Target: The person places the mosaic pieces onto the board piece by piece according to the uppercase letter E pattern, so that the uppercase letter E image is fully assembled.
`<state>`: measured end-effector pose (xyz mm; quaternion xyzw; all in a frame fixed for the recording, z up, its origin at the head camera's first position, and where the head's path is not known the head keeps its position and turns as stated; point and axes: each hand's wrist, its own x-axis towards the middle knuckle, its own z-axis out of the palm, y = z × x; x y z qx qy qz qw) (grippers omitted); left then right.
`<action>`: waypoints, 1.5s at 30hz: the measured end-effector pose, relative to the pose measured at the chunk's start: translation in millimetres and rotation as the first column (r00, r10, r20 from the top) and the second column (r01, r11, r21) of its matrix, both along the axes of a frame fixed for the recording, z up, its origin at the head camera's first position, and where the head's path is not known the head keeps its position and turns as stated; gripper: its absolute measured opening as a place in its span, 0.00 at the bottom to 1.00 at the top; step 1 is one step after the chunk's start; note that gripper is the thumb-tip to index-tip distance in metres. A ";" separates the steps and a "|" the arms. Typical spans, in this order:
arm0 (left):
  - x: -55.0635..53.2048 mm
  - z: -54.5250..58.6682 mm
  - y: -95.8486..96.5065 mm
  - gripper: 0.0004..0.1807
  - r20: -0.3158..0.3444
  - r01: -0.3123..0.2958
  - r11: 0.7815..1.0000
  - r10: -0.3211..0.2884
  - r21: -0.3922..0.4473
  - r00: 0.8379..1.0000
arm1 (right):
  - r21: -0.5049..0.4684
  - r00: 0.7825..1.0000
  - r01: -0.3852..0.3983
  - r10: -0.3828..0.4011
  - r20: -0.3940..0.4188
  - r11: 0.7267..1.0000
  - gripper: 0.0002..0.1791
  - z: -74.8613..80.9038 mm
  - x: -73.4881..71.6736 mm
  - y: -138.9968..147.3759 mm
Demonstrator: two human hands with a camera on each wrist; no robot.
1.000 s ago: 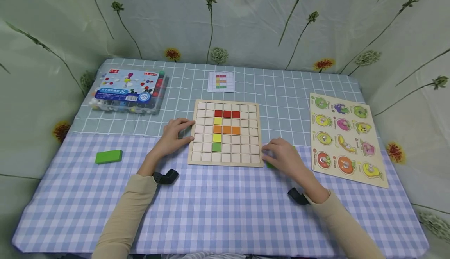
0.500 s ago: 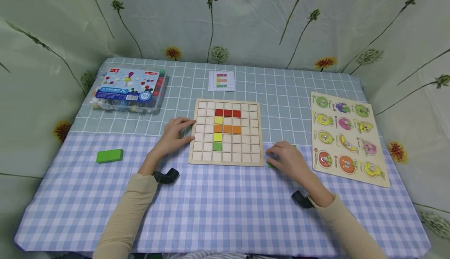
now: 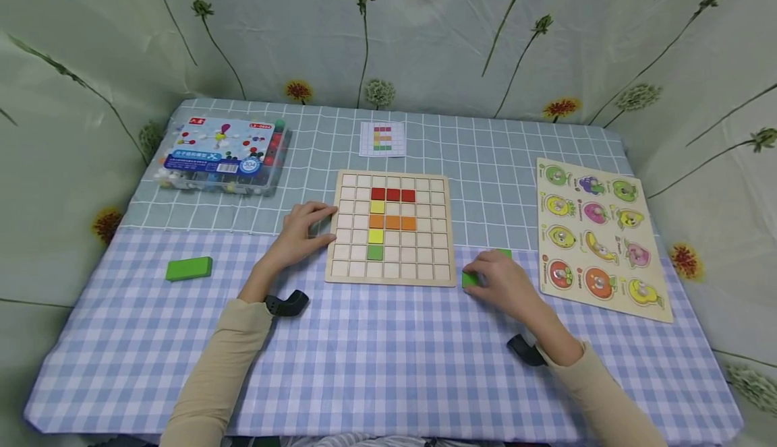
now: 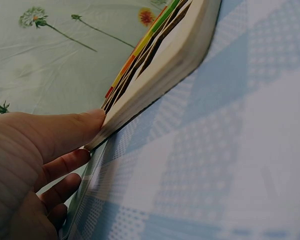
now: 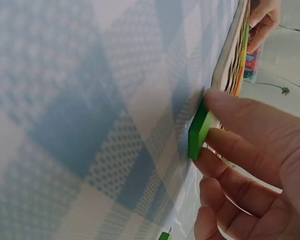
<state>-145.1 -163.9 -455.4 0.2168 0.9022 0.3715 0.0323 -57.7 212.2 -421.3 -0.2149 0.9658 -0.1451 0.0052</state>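
A square wooden grid board (image 3: 419,251) lies mid-table, bearing three red tiles (image 3: 393,195), two yellow tiles (image 3: 376,236), three orange tiles (image 3: 392,222) and one green tile (image 3: 375,253). My left hand (image 3: 297,234) touches the board's left edge with thumb and fingertips; in the left wrist view the thumb (image 4: 72,129) meets the frame's side. Right of the board, my right hand (image 3: 500,282) pinches a loose green square tile (image 5: 199,129) between thumb and fingers, low at the cloth. Another green piece (image 3: 504,253) shows just behind that hand, partly hidden.
A printed pattern card (image 3: 382,139) lies behind the board. At the back left stands a clear plastic case (image 3: 221,154) of coloured parts. A green rectangular block (image 3: 189,269) lies at left, and a wooden fruit puzzle (image 3: 597,231) at right.
My right hand has drawn slightly right, away from the board, and its thumb and fingers now sit around the green tile, more of which shows. The left hand stays at the board's edge.
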 end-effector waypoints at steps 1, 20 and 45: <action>-0.1 0.2 0.0 0.30 -0.001 0.000 1.000 0.000 0.000 1.000 | 0.002 1.000 0.003 -0.003 0.006 1.000 0.13 0.4 0.4 0.1; -0.4 1.3 -0.1 0.30 0.000 0.004 1.000 -0.004 0.006 1.000 | -0.020 0.998 -0.038 0.037 -0.052 0.999 0.13 11.4 -10.6 -12.4; 0.4 0.4 -0.6 0.30 0.025 0.003 1.000 -0.003 -0.001 1.000 | -0.073 0.982 -0.175 0.168 -0.089 0.982 0.10 8.3 -36.8 -70.3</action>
